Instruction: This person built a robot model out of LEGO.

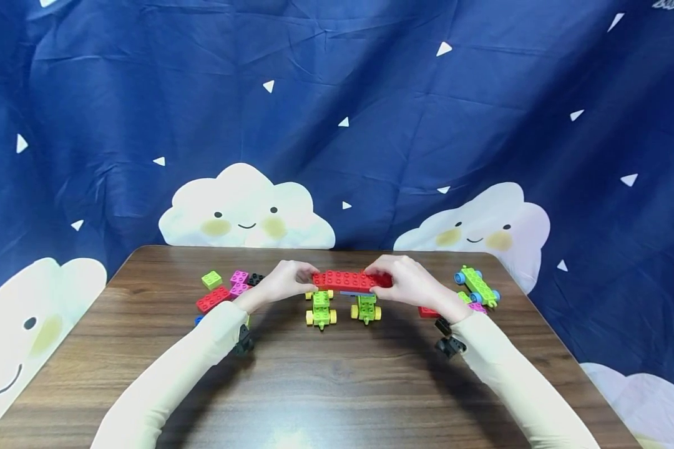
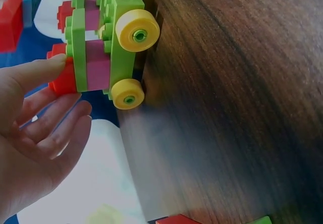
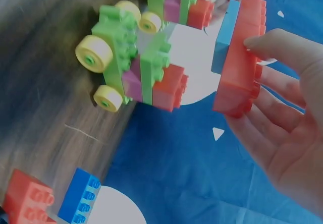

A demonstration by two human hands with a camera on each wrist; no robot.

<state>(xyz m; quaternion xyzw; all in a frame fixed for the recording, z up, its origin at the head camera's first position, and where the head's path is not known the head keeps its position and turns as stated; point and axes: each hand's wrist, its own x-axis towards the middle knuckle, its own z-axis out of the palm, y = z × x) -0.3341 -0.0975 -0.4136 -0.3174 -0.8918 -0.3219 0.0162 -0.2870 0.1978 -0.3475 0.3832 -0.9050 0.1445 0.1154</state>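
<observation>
Above the brown wooden surface [image 1: 337,386], the right hand [image 3: 303,143] grips a long red studded plastic brick [image 3: 237,62] by one end, apparently leaving the blue block [image 3: 223,45] beneath unobstructed; the left hand [image 2: 35,153] pinches a small red brick [image 2: 64,80] atop a green, yellow-wheeled car [image 2: 122,57], seemingly for steadiness.

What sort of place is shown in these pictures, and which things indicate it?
Most likely an indoor play area, perhaps a staged one: a blue cloud-print backdrop, a wood-grain table, and studded toy building bricks, such as the long red brick held in the right hand.
</observation>
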